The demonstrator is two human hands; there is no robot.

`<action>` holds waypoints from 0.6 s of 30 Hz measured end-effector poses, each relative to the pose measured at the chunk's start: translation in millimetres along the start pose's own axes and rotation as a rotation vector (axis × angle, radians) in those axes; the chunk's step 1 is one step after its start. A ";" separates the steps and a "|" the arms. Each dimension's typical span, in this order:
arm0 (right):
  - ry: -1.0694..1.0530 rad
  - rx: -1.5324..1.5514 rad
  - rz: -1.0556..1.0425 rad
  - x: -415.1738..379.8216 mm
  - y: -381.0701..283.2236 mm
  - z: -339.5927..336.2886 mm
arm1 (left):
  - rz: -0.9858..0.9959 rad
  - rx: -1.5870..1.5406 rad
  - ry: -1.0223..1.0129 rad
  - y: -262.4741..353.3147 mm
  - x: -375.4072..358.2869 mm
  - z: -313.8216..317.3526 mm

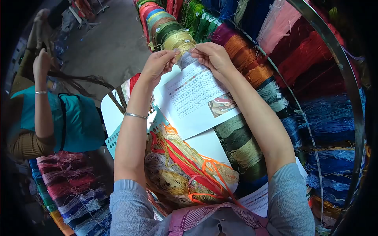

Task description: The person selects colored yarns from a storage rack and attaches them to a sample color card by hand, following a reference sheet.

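Observation:
My left hand (159, 65) is raised in front of me, thumb and fingertips pinched together. Across from it, my right hand (212, 57) pinches in the same way, a short gap away. What they hold is very fine; it looks like a thin thread, hard to see against the pale yellow skein (179, 40) behind. Below both hands lies a printed sheet (189, 96) with a chart of numbers and a small colour picture. Under my left forearm is a light-blue card with holes (157, 119). A heap of loose multicoloured threads (177, 169) lies close to my body.
Rows of coloured skeins (244, 55) hang behind and to the right, with a curved metal rail (346, 70) at far right. More skeins (73, 177) hang at lower left. On the left, a person in a teal garment (78, 118) raises a hand beside dark strands (94, 80).

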State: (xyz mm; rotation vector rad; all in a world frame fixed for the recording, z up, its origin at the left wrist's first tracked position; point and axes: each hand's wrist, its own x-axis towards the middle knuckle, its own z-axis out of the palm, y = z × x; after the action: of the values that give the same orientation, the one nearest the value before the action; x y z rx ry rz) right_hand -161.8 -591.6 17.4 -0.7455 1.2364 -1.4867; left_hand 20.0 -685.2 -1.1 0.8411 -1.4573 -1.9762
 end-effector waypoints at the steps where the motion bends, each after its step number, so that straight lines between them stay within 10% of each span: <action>1: -0.002 -0.001 0.000 -0.5 -0.2 0.7 | -0.014 0.010 -0.011 -0.3 -0.3 1.3; 13: 0.050 -0.180 -0.057 1.6 9.0 1.5 | 0.070 0.109 0.145 -1.2 6.0 15.3; 18: 0.241 -1.020 -0.629 15.1 21.0 -11.3 | 0.038 0.091 0.103 4.9 4.2 -8.2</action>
State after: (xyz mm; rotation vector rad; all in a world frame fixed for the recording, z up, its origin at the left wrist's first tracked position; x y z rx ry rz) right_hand -169.9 -601.4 -7.9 -1.7875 2.1056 -1.3736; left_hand 23.6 -694.7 1.1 0.9338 -1.5019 -1.8227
